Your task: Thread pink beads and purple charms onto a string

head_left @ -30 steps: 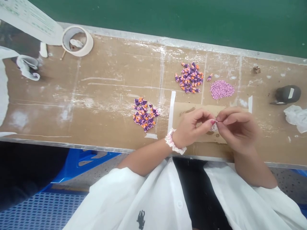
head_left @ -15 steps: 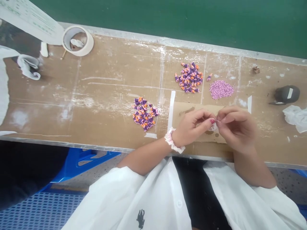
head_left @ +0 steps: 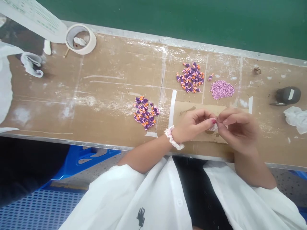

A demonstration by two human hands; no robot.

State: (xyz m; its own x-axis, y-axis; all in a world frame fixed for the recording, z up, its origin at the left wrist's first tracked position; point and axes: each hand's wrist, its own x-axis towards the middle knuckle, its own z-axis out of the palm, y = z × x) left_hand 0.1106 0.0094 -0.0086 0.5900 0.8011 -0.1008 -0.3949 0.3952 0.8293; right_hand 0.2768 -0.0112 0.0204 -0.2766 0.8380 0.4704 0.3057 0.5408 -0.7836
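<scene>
My left hand (head_left: 195,125), with a white scrunchie (head_left: 173,138) at its wrist, is closed in a pinch. Facing it, my right hand (head_left: 237,127) pinches too, and the fingertips of both meet. What lies between them is too small to name. Below the fingertips a small whitish thing shows in part on a brown card (head_left: 184,110). Beyond the hands lie a pile of tiny pink beads (head_left: 222,89) and a heap of small purple and orange figures (head_left: 191,77). A second heap of such figures (head_left: 145,113) lies to the left of my left hand.
A roll of masking tape (head_left: 91,44) stands at the back left of the cardboard-covered table (head_left: 115,108). At the right are a black rounded object (head_left: 286,95) and a crumpled white tissue (head_left: 296,118). A blue stool (head_left: 74,163) stands below the front edge at the left.
The view has shifted slightly, so the table things sit a little further right. Both hands keep nearly the same pinched pose, fingertips together.
</scene>
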